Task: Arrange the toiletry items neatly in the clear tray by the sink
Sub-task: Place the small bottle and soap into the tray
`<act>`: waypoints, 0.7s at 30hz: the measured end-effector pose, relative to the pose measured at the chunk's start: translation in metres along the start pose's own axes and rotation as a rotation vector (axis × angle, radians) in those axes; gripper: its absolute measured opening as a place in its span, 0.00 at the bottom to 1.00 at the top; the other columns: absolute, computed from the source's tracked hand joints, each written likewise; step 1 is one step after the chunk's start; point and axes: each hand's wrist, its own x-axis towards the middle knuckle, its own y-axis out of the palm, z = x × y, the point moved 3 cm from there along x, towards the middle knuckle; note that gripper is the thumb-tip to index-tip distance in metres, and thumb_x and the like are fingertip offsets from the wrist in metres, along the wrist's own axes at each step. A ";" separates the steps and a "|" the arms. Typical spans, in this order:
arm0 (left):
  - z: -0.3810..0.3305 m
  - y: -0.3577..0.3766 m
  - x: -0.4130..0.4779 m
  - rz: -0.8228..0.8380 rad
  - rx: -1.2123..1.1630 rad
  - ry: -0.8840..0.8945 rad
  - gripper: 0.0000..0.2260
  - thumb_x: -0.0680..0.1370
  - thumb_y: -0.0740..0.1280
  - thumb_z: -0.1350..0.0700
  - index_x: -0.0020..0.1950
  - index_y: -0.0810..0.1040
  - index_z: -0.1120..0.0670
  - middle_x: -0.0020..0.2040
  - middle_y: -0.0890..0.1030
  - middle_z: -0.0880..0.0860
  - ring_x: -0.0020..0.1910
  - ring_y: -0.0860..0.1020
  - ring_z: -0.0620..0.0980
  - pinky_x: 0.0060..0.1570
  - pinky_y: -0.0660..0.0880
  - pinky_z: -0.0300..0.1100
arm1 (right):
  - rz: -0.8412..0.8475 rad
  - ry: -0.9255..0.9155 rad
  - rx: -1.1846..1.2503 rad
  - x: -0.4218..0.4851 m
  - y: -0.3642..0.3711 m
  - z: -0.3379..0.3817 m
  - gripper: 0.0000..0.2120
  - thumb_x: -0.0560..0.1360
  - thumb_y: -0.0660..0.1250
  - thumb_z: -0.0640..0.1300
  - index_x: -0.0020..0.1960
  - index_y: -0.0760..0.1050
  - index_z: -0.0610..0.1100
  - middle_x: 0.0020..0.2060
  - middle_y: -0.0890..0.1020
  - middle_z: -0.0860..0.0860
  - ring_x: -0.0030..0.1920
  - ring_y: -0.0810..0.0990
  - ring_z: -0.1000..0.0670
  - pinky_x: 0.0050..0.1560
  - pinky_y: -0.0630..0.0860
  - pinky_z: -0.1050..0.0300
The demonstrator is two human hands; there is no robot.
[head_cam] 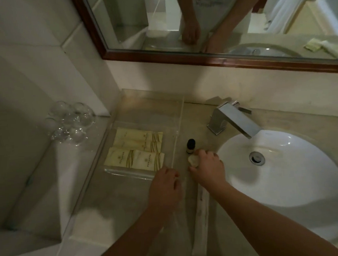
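1. From where I stand, the right hand has its thumb and fingers curled round a small round pale item, likely a wrapped soap. It is on the counter just outside the right wall of the clear tray, close to the tray's near right corner.
2. The left hand sits at that same near right corner with its fingers bent. I cannot tell whether it grips the wall or only rests against it. Steadying the tray there would be wise, since the acrylic looks light enough to skid.
3. The cream packets lie in tidy rows toward the tray's near left corner. The spot beside them, along the right wall, looks the natural place. I'd lift the round item clean over the wall rather than drag it, then set it flat and squared to the packets.
4. Mind the small dark-capped bottle standing upright just beyond the right fingers. A careless lift could knock it toward the sink.
5. That bottle and the long white wrapped item, lying toward the counter's front edge, are not yet in the tray.
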 end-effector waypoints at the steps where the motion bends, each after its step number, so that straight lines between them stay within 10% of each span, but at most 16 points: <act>1: 0.001 0.001 -0.002 -0.011 -0.011 -0.011 0.07 0.75 0.64 0.57 0.51 0.78 0.55 0.51 0.76 0.51 0.50 0.76 0.49 0.48 0.72 0.38 | -0.005 -0.014 -0.001 0.001 0.000 -0.001 0.22 0.73 0.67 0.55 0.65 0.72 0.49 0.57 0.78 0.46 0.58 0.75 0.44 0.58 0.74 0.49; 16: -0.060 0.000 0.089 -0.058 -0.055 -0.019 0.23 0.71 0.70 0.55 0.66 0.71 0.51 0.63 0.74 0.53 0.60 0.74 0.52 0.57 0.68 0.42 | -0.045 0.003 0.238 -0.027 -0.028 -0.046 0.16 0.69 0.70 0.58 0.51 0.73 0.51 0.44 0.76 0.54 0.42 0.76 0.53 0.42 0.76 0.56; 21: -0.054 0.004 0.100 0.077 0.068 0.100 0.08 0.74 0.67 0.56 0.52 0.75 0.55 0.50 0.76 0.55 0.48 0.77 0.55 0.45 0.72 0.44 | -0.057 -0.048 0.308 -0.033 -0.032 -0.046 0.19 0.70 0.70 0.56 0.58 0.73 0.52 0.47 0.77 0.54 0.43 0.77 0.54 0.43 0.78 0.54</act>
